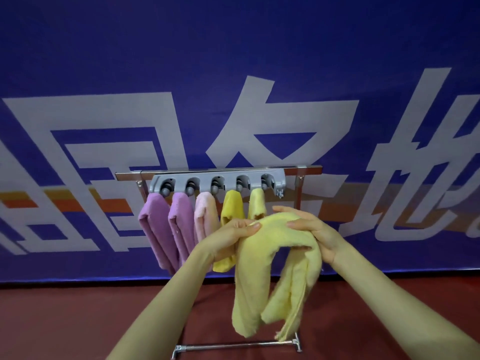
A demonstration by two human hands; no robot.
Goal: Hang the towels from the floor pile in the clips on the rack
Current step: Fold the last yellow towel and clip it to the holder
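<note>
A: Grip?
B: L hand (231,237) pinches the pale towel (280,268) at its fold. R hand (319,235) curls round it, rest droops below the fingers.
A: Step?
B: Prob. bunching an end to push in. Clip strip (218,184) is just past the fingertips, w/ five hung towels (181,222) (no free clip, looks like).

The background is filled by a deep blue banner (104,48), which is printed with very large white characters (259,120); these are cut off at both side edges. An orange stripe (104,205) and a shorter yellow stripe (15,196) are seen running across the banner's lower left part, partly overlaid by the white strokes. Below the banner's bottom edge, a dark red floor (65,320) is spread, smooth and faintly glossy.
</note>
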